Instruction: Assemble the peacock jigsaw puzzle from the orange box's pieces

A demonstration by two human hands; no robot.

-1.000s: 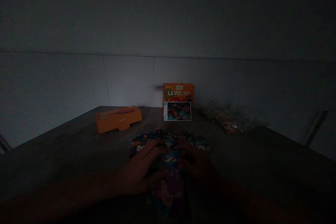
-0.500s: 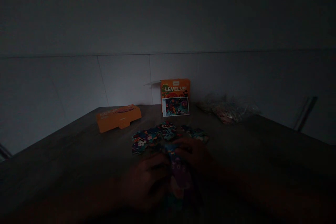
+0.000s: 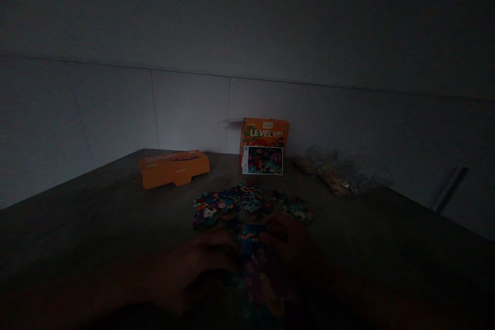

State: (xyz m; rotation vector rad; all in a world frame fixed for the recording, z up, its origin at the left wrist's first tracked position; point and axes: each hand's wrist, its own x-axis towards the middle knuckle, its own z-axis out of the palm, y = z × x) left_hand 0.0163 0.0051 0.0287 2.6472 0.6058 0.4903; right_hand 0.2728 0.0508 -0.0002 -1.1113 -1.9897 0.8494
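Note:
The scene is very dark. A partly joined jigsaw puzzle [image 3: 265, 278] with purple and blue shapes lies on the table between my hands. At its top, a blue and orange puzzle piece [image 3: 250, 233] is pinched at its right side by my right hand [image 3: 292, 240]. To the left of the puzzle, my left hand [image 3: 193, 263] has its fingers stretched and apart, fingertips near the puzzle's left edge; whether they touch it is too dark to tell. Just beyond my hands lies a pile of loose puzzle pieces [image 3: 228, 201], with more loose pieces [image 3: 296, 207] to its right.
An orange box [image 3: 265, 131] marked "LEVEL UP!" stands at the back, with a picture card [image 3: 265, 160] leaning on it. An orange box lid [image 3: 174, 169] lies back left. Clear plastic bags [image 3: 344, 172] with pieces lie back right. Behind the table [image 3: 116, 201] is a wall.
My left hand has moved left, away from the puzzle's middle, and its fingers are straighter. My right hand has shifted slightly down. The whole view has tilted a little.

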